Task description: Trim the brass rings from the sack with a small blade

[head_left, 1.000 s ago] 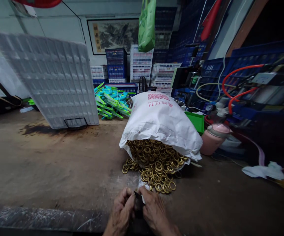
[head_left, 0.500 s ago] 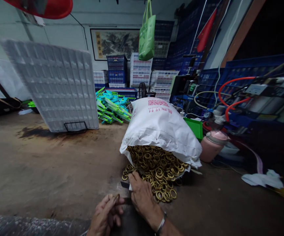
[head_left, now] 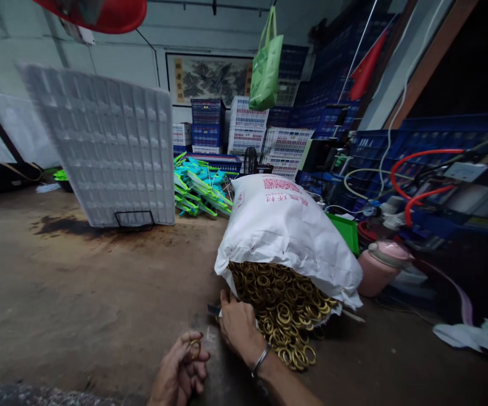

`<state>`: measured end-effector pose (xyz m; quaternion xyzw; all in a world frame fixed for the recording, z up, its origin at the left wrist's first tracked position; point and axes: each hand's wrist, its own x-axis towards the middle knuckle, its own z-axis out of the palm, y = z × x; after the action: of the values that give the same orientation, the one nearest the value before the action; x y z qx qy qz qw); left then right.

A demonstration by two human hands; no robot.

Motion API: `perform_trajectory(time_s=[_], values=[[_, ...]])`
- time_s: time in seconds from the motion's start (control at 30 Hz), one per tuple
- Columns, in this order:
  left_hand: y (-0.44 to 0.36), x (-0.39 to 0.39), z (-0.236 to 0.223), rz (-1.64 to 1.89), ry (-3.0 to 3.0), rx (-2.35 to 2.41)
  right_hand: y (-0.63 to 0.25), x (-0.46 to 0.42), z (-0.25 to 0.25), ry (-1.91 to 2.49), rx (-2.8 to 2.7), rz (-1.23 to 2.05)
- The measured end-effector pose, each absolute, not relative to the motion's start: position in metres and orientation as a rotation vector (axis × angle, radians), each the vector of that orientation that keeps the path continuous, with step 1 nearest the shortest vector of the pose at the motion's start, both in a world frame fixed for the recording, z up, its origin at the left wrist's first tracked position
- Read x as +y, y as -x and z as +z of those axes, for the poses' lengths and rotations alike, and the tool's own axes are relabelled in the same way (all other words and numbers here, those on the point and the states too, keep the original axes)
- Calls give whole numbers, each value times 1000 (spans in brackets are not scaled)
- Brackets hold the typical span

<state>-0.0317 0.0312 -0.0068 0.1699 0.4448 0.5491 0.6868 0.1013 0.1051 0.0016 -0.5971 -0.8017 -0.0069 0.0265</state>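
Observation:
My left hand (head_left: 180, 369), low in the middle, is closed in a pinch on a single brass-coloured ring (head_left: 194, 348), held upright above the table. To its right, my right hand (head_left: 240, 324) reaches palm down to the left edge of the heap of brass rings (head_left: 284, 316). A thin dark flat strip (head_left: 214, 310) sticks out to the left from under its fingers; its kind I cannot make out. The rings spill onto the table from the mouth of a white woven sack (head_left: 281, 225) lying on its side. A metal bracelet (head_left: 261, 360) circles the right wrist.
A ribbed translucent plastic tray (head_left: 112, 146) leans upright on a black wire stand at left. Green and blue plastic pieces (head_left: 201, 189) lie behind the sack. At right stand a pink jar (head_left: 383, 268), a green tray (head_left: 344, 232) and machinery with red hoses (head_left: 413, 155).
My right hand has moved away from my left, forward to the rings beside the sack, the dark strip moving with it. The ring in my left hand shows more clearly. The view has shifted slightly.

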Motion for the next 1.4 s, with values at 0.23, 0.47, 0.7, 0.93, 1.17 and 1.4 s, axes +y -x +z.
perform_trajectory(time_s=[0.23, 0.47, 0.7, 0.93, 1.17, 1.4], values=[[45, 37, -12, 1222, -223, 892, -110, 98, -5, 1840, -2432, 5], [51, 42, -13, 1223, -115, 892, -119, 60, -8, 1753, -2546, -22], [49, 46, -6, 1191, -47, 997, -141, 39, 0, 1704, -2373, 246], [43, 45, -3, 1147, -55, 1048, -254, 25, -25, 1929, -1873, 10], [35, 52, -2, 1160, -303, 1115, -310, 31, -27, 2372, -1800, 20], [30, 75, -3, 1169, -457, 1265, -256, 19, -16, 2339, -2037, 109]])
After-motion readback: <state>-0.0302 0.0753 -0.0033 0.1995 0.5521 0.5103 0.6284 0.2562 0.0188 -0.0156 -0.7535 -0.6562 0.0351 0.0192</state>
